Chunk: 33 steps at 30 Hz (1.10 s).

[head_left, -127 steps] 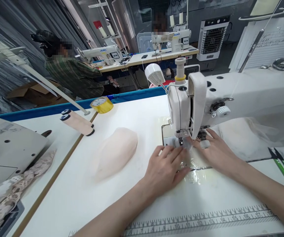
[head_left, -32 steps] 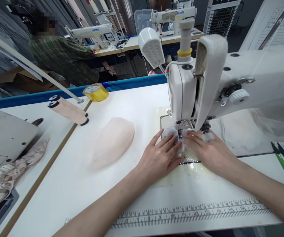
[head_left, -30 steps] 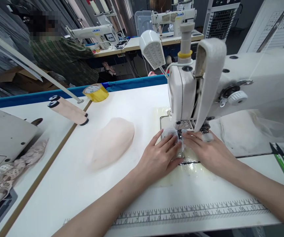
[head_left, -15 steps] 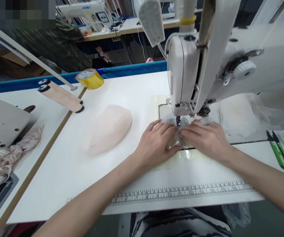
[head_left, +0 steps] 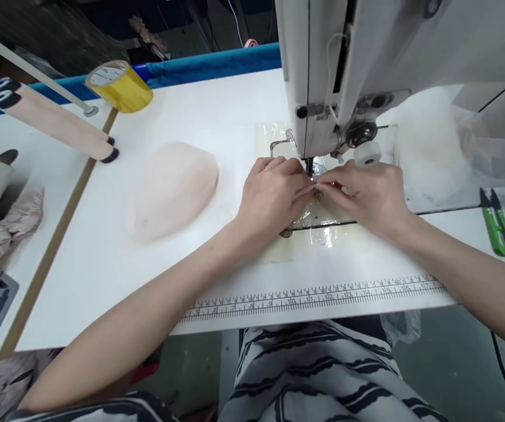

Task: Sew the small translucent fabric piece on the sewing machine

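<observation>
White and thin, a strip partly hidden by the hands is pinched in the fingers of both the left hand and right hand, just before the metal foot of a sewing machine cut off above. Numbers including 10, 11 and 12 are legible on the worktop's ruler; print on the glossy yellow tape roll is too small to read. A smooth, pale pink domed cup lies left of the hands.
</observation>
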Available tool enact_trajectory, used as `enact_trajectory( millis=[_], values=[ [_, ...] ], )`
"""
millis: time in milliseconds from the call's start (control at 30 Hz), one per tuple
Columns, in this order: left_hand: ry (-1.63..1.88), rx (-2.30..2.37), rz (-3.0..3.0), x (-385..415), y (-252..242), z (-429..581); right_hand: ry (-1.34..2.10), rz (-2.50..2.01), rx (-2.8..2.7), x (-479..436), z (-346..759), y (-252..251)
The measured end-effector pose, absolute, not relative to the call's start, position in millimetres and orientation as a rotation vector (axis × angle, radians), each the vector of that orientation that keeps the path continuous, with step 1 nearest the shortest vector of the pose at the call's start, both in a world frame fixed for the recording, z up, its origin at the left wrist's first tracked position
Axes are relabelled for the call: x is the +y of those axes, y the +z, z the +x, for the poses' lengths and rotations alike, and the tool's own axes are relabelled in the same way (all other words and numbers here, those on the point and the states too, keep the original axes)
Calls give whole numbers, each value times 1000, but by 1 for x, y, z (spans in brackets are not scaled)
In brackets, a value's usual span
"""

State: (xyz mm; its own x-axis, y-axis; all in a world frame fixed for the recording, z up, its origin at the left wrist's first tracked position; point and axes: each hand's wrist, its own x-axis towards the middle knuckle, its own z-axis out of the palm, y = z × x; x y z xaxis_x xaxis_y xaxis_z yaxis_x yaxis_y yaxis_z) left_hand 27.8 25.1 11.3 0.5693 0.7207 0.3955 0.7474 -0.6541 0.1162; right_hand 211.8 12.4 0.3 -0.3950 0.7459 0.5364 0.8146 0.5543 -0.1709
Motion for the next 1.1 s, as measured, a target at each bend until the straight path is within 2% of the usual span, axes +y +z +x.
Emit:
enact_trajectory(
  millis=[233,1100],
  values=[
    [-562,-888,-2656,-1,7,10,-346,-966,-2410,-3,214,1],
    [-583,-878,-2683,-1,2,2,-421,-994,-2431,-11,207,-3]
  ],
)
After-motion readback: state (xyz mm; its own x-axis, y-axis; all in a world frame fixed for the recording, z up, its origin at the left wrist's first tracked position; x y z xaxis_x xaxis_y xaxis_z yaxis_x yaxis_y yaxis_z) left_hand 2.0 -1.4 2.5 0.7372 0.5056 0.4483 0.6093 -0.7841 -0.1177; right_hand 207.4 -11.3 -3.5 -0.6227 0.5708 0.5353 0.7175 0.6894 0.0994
